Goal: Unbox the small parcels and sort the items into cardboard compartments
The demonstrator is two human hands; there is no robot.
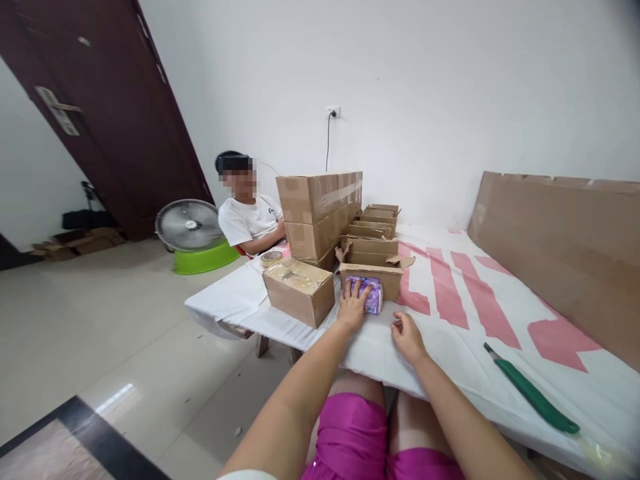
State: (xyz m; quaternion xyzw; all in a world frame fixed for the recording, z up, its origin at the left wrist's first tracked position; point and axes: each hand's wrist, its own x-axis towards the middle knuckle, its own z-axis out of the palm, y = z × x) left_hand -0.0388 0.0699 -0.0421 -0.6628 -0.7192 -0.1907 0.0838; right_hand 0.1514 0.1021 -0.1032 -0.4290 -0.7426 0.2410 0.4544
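My left hand (354,308) lies with its fingers spread over a small purple plastic-wrapped pack (374,297), which looks like tissues. The pack stands on the table against the front of an open cardboard box (393,277), whose flaps are raised. To the right of the pack, my right hand (409,339) hovers low near the tabletop, fingers loosely bent and apart, with nothing in it. A closed, taped carton (299,288) sits just left of my left hand.
Taped cartons (320,207) are stacked behind, beside a row of open boxes (377,217). A green-handled cutter (537,397) lies at right, near a large cardboard sheet (560,247). A roll of tape (271,258) is at left. A person (250,217) sits beyond, near a fan (191,225).
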